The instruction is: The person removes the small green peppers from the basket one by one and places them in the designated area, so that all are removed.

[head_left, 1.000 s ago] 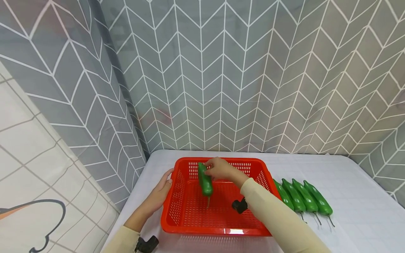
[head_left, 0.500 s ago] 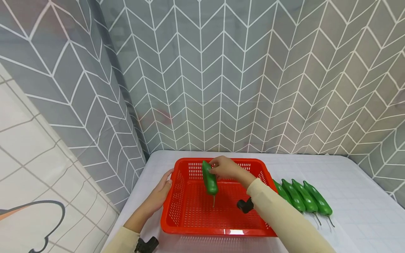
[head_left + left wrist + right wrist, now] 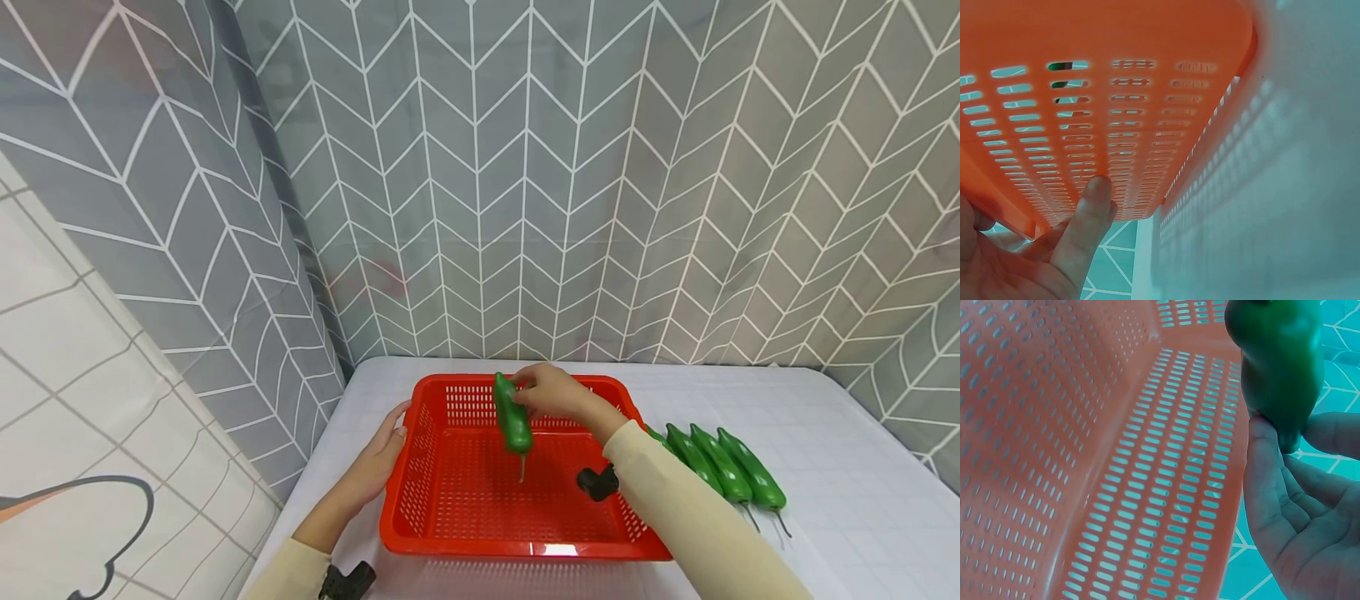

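My right hand (image 3: 551,390) pinches a long green chili pepper (image 3: 514,421) between thumb and fingers, over the back part of a red plastic basket (image 3: 457,547). The pepper slants with its stem hanging toward me. Up close in the right wrist view, the right-hand fingers (image 3: 1263,462) hold it near its narrow end. At the basket's left side, my left hand (image 3: 377,462) touches the outer wall. In the left wrist view, a fairly straight finger (image 3: 1088,212) lies against the slotted wall.
Several green chili peppers (image 3: 753,471) lie side by side on the white-covered table (image 3: 862,467) right of the basket, partly hidden by my right sleeve (image 3: 697,512). A grey patterned curtain (image 3: 525,208) stands behind the table.
My right hand has carried the pepper rightward and slightly up above the basket. The left hand and the basket have stayed in place.
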A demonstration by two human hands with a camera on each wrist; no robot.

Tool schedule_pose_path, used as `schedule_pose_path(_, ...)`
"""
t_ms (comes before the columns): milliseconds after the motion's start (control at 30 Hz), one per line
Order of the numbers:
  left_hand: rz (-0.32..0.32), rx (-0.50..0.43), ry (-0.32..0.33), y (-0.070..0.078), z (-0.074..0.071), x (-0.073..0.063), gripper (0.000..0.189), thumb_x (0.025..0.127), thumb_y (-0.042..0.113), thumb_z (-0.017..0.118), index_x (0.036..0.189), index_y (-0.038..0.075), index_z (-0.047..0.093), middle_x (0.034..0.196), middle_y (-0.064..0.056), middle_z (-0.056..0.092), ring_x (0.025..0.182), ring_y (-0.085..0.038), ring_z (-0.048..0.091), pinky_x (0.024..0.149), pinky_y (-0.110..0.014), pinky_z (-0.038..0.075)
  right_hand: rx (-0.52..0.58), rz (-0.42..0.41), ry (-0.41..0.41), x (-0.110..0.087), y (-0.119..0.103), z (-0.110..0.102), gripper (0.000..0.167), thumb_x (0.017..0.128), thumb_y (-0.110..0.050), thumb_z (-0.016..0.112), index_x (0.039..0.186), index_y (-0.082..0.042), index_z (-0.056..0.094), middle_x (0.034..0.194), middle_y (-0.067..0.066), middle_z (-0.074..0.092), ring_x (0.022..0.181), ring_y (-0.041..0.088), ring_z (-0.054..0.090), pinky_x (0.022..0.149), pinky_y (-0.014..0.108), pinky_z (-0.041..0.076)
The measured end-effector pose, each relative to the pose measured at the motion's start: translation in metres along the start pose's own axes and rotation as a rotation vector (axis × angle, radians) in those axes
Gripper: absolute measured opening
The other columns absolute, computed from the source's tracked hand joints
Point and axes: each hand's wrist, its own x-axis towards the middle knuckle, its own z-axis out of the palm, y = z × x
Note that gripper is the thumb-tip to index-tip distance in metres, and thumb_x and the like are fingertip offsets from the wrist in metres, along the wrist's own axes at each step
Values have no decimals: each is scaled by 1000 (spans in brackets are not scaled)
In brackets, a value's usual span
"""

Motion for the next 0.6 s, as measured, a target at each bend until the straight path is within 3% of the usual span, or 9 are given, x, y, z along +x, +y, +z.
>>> schedule_pose_path(600,8,10,-1,-1,0,1,51,112,24,38,160,14,24,135,-19,56,106,-26,62,97,-49,53,-14,-18,13,-11,6,-23,33,96,-5,62,123,13,63,91,14,70,72,19,69,71,41,62)
